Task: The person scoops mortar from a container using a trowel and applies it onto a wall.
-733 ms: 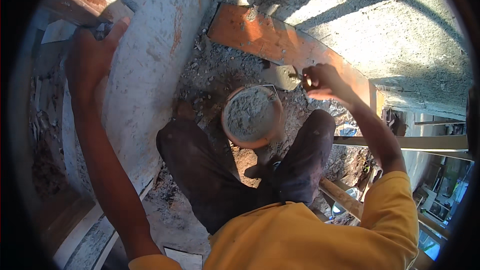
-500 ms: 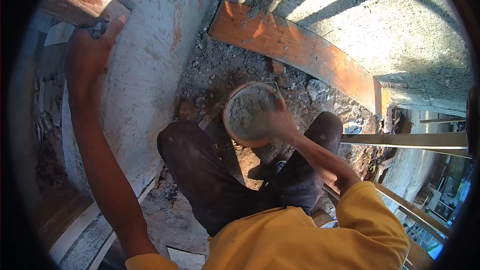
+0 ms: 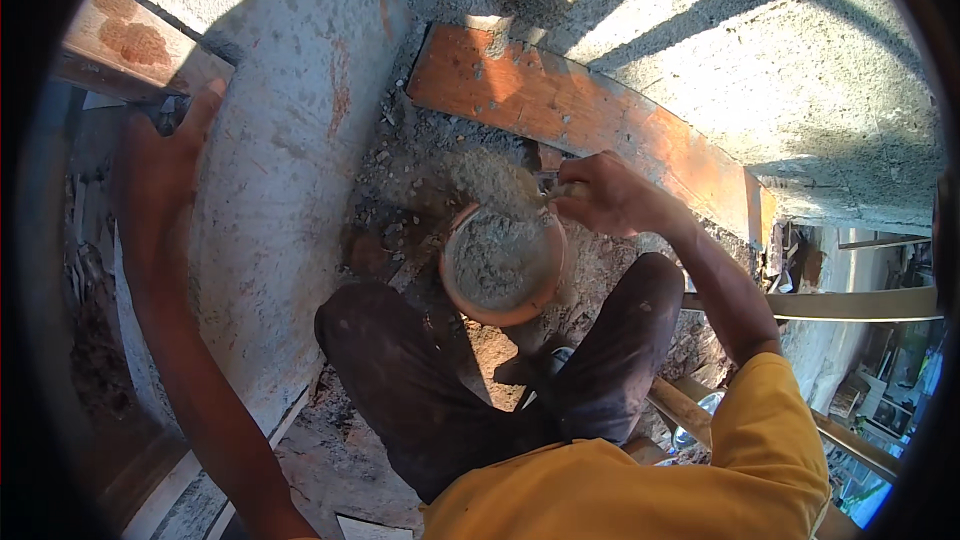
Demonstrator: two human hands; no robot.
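Observation:
My right hand [image 3: 610, 192] is closed around the handle of a trowel. The blade is covered by a heap of wet grey mortar [image 3: 492, 183], blurred by motion. It hangs just above the far rim of an orange-brown bucket [image 3: 503, 317]. More grey mortar [image 3: 495, 255] lies inside the bucket, which stands on the ground between my knees. At the upper left, my left hand [image 3: 162, 165] grips the edge of a grey concrete column [image 3: 285, 130]. Its thumb stretches along the face, near a wooden board [image 3: 150, 38]; the other fingers are mostly hidden.
A long orange-brown plank [image 3: 570, 95] leans along the foot of a rough, sunlit concrete wall [image 3: 740, 70]. Rubble and soil [image 3: 395, 165] cover the ground around the bucket. Wooden bars [image 3: 860, 306] stick out at the right. My bent knees flank the bucket.
My right hand has come up out of the bucket, moving away from me and right, lifting mortar on the trowel. The left hand keeps its hold on the column edge.

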